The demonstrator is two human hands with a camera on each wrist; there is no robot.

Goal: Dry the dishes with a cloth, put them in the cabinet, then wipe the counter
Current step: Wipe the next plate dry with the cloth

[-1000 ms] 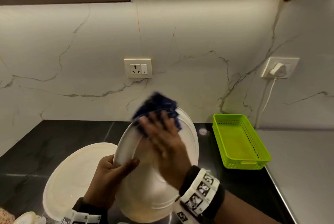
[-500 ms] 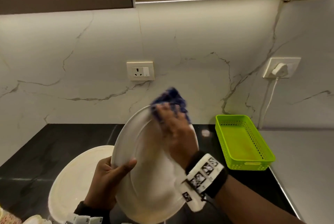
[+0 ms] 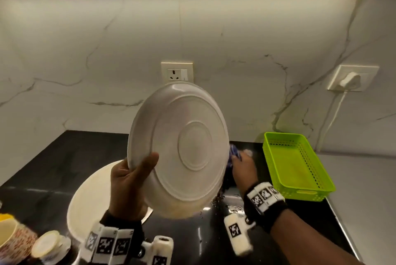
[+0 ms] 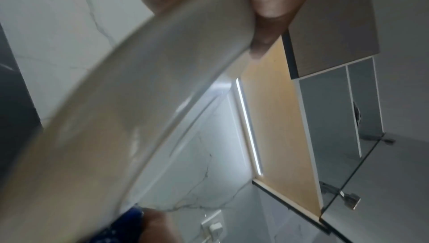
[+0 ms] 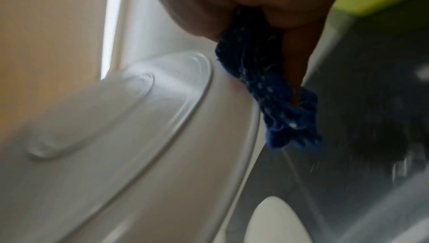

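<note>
While we hold the white plate (image 3: 180, 153) up over the black counter (image 3: 53, 170), underside toward us, our left hand (image 3: 128, 183) pinches its left rim w/ thumb across the back. Our right hand (image 3: 244, 168) clutches the blue cloth (image 5: 267, 89) bunched vs. the plate's right edge. Below lies a 2nd white plate (image 3: 90, 204); a green basket (image 3: 297, 166) sits to the right.

The plate (image 3: 180, 149) is showing plain white, and the cloth (image 5: 267, 89) is showing dark blue flecked with white. The counter (image 3: 53, 168) is gleaming black under a white wall (image 3: 85, 50) veined in grey, while at three o'clock the basket (image 3: 297, 166) is glowing lime green.
</note>
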